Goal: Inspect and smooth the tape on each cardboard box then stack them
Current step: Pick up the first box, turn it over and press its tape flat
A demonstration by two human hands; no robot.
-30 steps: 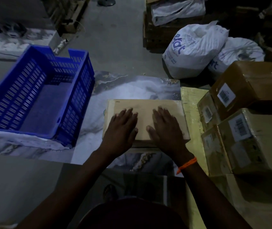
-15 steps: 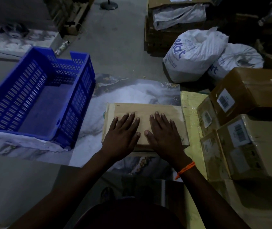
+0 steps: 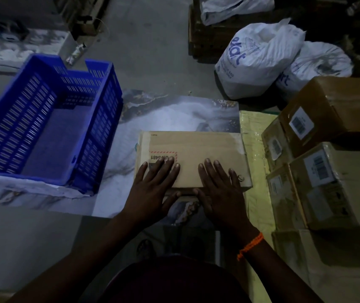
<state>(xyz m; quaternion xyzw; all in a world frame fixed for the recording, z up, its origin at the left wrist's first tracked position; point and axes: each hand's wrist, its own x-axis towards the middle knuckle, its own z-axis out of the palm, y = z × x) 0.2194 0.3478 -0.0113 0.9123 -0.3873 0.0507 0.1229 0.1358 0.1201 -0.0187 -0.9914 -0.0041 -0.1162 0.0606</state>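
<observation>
Head view, looking down. Nearest the camera, both forearms reach away from the person; an orange thread [image 3: 250,246] circles the right wrist. The left hand [image 3: 152,189] and the right hand [image 3: 220,191] lie side by side, palms down, on the near part of the flat cardboard box [image 3: 196,147]. The fingers [image 3: 165,169] of both hands are straight, slightly spread and pressed flat on its top, gripping nothing, and the thumbs reach over the near edge.

The box rests on a marbled sheet [image 3: 174,114] on the floor, with its long axis running left to right. Most of its top lies beyond the fingertips, on the far side. A red-bordered label [image 3: 163,157] reading UN 3481 sits just past the left fingertips. Paler bands at the box's left and right ends look like tape, though the dim light leaves this uncertain.

Judged step: smoothing the top face. A further stroke would run from near to far, or outward along the long axis toward either end.

To the right, close beside the box and across a yellow sheet [image 3: 255,132], stands the stack of cardboard boxes [image 3: 338,171] bearing barcode labels. The right hand is the nearer one to it, so lifting the box onto the stack would mean a move to the right. To the left stands a blue crate [image 3: 100,138]. Farthest off, on the right, lie white sacks [image 3: 255,57].
</observation>
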